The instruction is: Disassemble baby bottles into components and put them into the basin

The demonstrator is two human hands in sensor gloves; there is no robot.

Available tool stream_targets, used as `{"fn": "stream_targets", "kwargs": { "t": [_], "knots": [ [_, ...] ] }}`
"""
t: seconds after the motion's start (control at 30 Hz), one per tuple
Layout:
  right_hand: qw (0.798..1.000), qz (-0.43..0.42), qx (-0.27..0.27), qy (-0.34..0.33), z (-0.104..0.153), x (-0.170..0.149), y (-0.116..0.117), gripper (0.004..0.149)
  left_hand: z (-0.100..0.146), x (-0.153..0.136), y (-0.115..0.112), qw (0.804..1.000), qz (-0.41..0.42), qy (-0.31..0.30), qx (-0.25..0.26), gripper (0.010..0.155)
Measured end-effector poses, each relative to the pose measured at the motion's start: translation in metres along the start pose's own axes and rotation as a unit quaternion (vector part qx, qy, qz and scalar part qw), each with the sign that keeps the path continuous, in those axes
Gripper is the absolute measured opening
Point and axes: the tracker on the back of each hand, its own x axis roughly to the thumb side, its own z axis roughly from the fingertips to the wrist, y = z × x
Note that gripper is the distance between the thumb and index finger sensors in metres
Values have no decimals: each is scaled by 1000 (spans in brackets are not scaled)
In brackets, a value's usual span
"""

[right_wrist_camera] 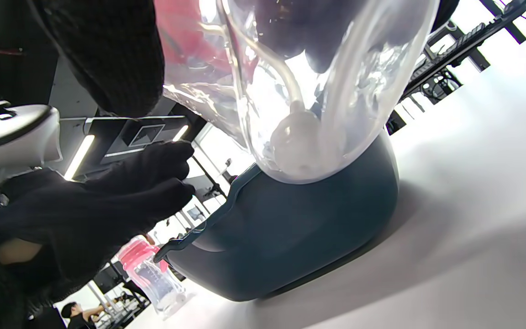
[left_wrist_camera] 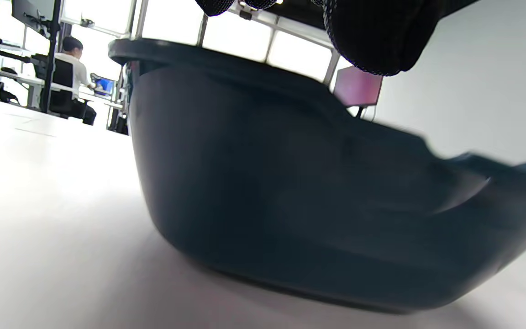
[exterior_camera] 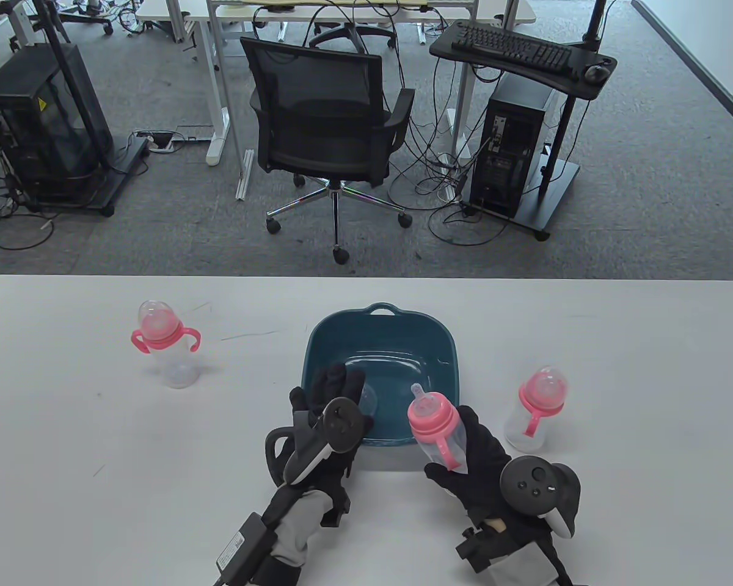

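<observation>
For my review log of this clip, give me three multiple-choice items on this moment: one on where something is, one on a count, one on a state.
1. Where is the basin?
A. On the chair
B. On the table between the two standing bottles
C. On the floor

2. How many baby bottles are in view?
A. Three
B. One
C. Five

3. What is the right hand doing?
A. Lying flat on the table
B. Pressing the keyboard
C. Gripping a bottle with no cap on its nipple

Answers: 1 B, the basin sits on the table with the left bottle and the right bottle to either side. 2 A, those two plus the held bottle. 3 C, its fingers wrap the held bottle's clear body and the nipple is bare.
</observation>
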Motion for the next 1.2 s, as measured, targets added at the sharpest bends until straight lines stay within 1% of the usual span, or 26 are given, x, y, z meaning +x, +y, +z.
{"fn": "stream_targets", "kwargs": {
  "t": [0.03,0.1,0.17,0.23,0.27,0.3,0.37,0.47,0.53,0.6,0.67,0.73,0.8,0.87,0.93,1.03,1.13,1.2],
  "knots": [
    [1000,0,0,0,0,0,0,94,2,1,5,1000,19,-8,8,76],
    [1000,0,-2,0,0,0,0,94,5,4,16,996,83,-38,23,75],
    [1000,-5,-3,-2,0,0,-1,94,10,7,30,982,171,-77,34,77],
    [1000,-12,-3,-3,0,0,0,94,13,10,40,959,254,-123,30,80],
    [1000,-19,-2,-6,0,0,0,94,15,12,45,939,309,-148,19,81],
    [1000,-23,0,-8,0,0,0,94,16,13,47,924,346,-163,5,84],
    [999,-32,4,-17,0,2,1,94,17,17,48,900,396,-178,-29,88],
    [999,-42,11,-29,1,5,2,94,17,21,41,883,425,-189,-66,94],
    [998,-49,19,-37,1,8,4,94,15,23,35,876,431,-197,-87,95],
    [997,-56,27,-42,1,10,5,94,14,25,30,866,443,-205,-106,95],
    [997,-57,32,-48,2,12,8,94,14,28,27,852,461,-218,-121,96],
    [996,-55,37,-52,2,13,9,94,13,29,25,847,467,-220,-126,94],
    [996,-55,39,-55,3,15,11,94,13,29,23,851,459,-219,-130,89],
    [996,-54,39,-55,3,14,12,94,13,29,23,848,465,-216,-131,86],
    [996,-57,41,-54,3,14,12,94,14,30,23,852,460,-215,-130,85],
    [996,-54,41,-54,3,14,12,94,14,30,22,858,454,-211,-112,83],
    [997,-47,39,-56,3,15,12,94,15,30,22,858,458,-211,-101,82],
    [997,-46,38,-57,3,15,12,94,16,31,22,860,457,-207,-89,81]
  ]
}}
